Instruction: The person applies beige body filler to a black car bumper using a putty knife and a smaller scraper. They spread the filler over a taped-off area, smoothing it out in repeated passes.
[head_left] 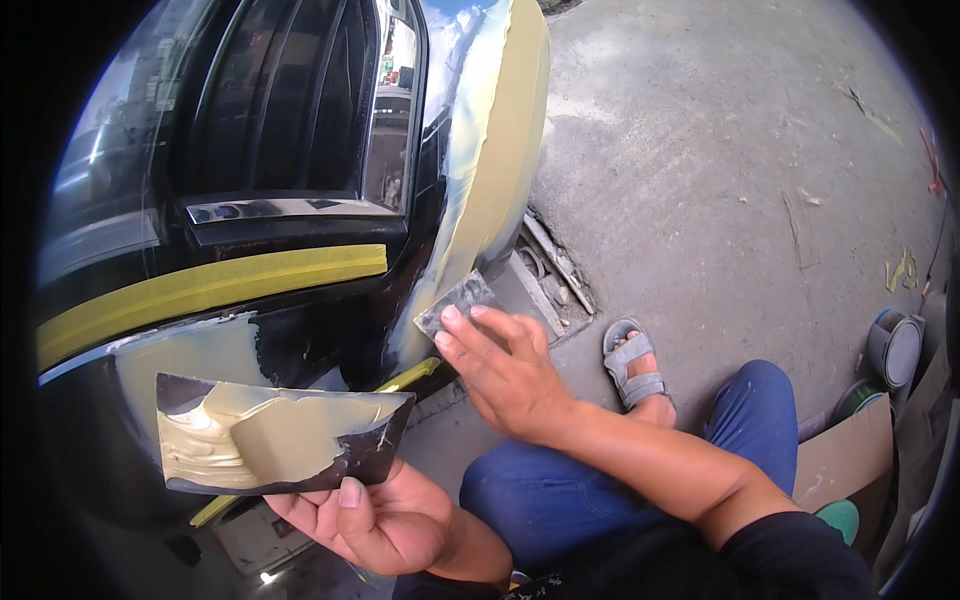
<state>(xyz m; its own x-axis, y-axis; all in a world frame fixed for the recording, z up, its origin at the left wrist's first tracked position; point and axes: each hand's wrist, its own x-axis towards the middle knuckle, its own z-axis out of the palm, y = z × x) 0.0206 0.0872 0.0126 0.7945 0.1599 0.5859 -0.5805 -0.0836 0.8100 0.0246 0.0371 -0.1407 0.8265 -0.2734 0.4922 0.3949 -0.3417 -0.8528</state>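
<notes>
My left hand (385, 520) grips a dark, curved mixing board (375, 455) by its lower edge, thumb in front. Cream-yellow body filler (285, 430) is smeared over most of the board. In my right hand (515, 375) is a grey, flat rectangular spreader (465, 300), fingers spread on its face. The spreader lies against the lower part of the black car's corner panel (480, 190), which carries a broad coat of cream filler. Another patch of filler (190, 355) covers the body below the yellow masking tape (220, 290), partly behind the board.
Concrete floor (700, 180) stretches to the right, with a broken drain channel (555, 270) beside the car. My sandalled foot (635, 365) rests on it. At the right edge stand paint cans (893, 348) and cardboard (850, 450). A chrome-trimmed grille (290, 210) is close on the left.
</notes>
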